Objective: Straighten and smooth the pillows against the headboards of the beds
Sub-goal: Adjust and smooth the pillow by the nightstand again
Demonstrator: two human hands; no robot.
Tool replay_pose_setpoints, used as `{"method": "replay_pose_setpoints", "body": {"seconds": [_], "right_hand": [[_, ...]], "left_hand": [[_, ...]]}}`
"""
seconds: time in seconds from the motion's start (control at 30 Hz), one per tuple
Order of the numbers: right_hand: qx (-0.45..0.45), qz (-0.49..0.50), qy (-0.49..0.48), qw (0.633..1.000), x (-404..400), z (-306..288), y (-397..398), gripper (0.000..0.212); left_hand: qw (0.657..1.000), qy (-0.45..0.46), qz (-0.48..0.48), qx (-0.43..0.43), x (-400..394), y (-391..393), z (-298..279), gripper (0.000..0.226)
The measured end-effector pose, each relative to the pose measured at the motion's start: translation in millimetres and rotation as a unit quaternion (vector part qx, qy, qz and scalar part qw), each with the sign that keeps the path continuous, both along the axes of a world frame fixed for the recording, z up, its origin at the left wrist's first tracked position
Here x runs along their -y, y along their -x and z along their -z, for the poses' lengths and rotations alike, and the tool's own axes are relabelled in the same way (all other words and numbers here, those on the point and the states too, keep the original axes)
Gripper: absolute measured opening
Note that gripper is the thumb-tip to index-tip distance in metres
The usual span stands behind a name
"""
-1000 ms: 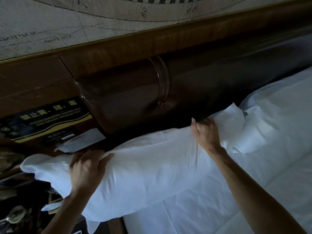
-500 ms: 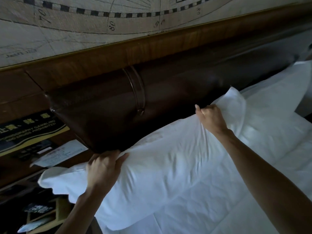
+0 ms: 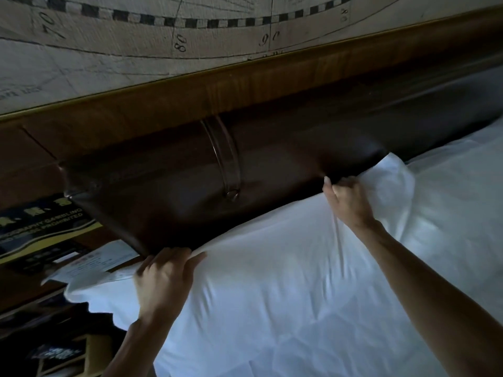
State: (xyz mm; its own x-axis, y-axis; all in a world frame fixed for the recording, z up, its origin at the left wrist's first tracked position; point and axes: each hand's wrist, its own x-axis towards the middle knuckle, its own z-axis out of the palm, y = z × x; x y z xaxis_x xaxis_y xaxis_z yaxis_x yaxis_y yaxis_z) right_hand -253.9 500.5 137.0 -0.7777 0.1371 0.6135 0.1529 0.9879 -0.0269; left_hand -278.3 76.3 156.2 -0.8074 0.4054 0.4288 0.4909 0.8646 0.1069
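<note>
A white pillow (image 3: 272, 273) lies lengthwise along the dark brown padded headboard (image 3: 285, 164), its top edge touching the padding. My left hand (image 3: 163, 281) grips the pillow's top edge near its left end. My right hand (image 3: 348, 202) pinches the top edge near the right corner, which sticks up against the headboard. A second white pillow (image 3: 457, 191) lies to the right, partly under the first one's corner. Both forearms reach in from the bottom of the view.
A wooden rail (image 3: 245, 85) and a map-print wall (image 3: 136, 44) run above the headboard. At the left a bedside shelf holds a black and yellow sign (image 3: 40, 227) and a paper card (image 3: 92, 265). White bed sheet (image 3: 353, 349) fills the lower right.
Both hands have carried the pillow to the right and pushed it up against the headboard. Its left end now overhangs the bedside shelf less.
</note>
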Motion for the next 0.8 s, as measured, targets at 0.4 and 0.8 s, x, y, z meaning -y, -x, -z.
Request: {"method": "replay_pose_setpoints", "body": {"seconds": [0.4, 0.8], "right_hand": [[0.019, 0.062, -0.018, 0.998, -28.1, 15.8, -35.6, 0.048], [0.035, 0.191, 0.062, 0.979, -42.9, 25.0, -10.1, 0.073]], "left_hand": [[0.997, 0.046, 0.067, 0.002, 42.1, -2.1, 14.6, 0.046], [0.998, 0.044, 0.003, -0.05, 53.5, 6.0, 7.8, 0.051]]}}
